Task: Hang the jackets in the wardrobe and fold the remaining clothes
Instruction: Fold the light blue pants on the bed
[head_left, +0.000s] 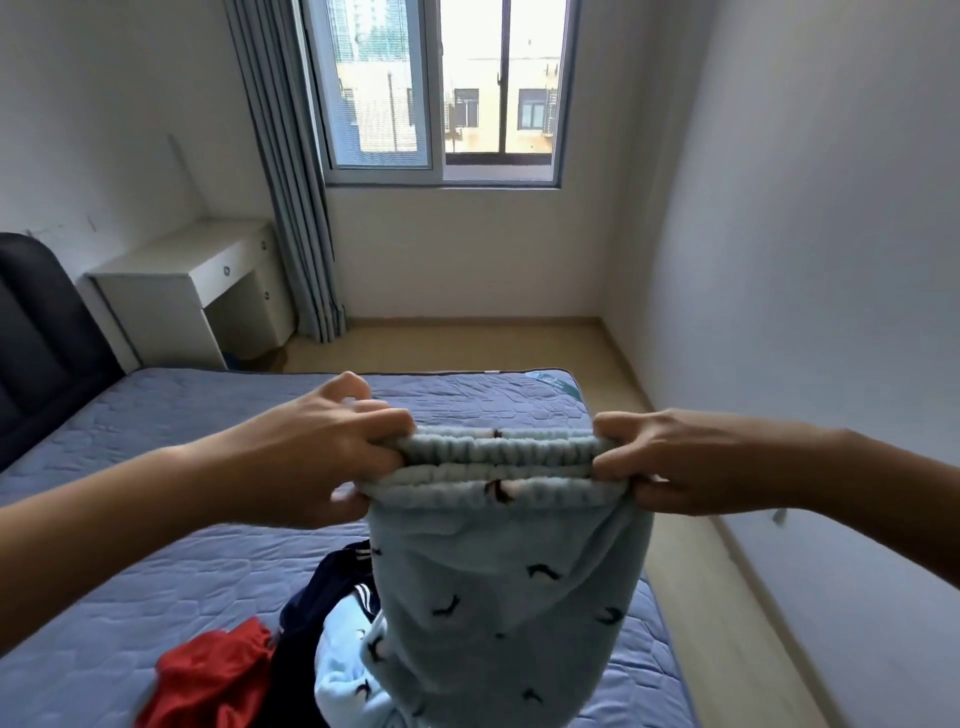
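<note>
While both arms reach toward twelve o'clock, the left hand (317, 447) and right hand (670, 460) pinch the pale blue fleece trousers (498, 582) by their waistband, which runs nine to three o'clock; the legs hang toward six.

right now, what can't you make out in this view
Head view only.
The fleece trousers, gripped at the waistband by the left hand and right hand: leg ends cut off by the bottom edge.
The navy garment: partly behind the trousers. The red garment: cut off below. Jacket or not, unclear.
The wardrobe: outside the frame.
</note>
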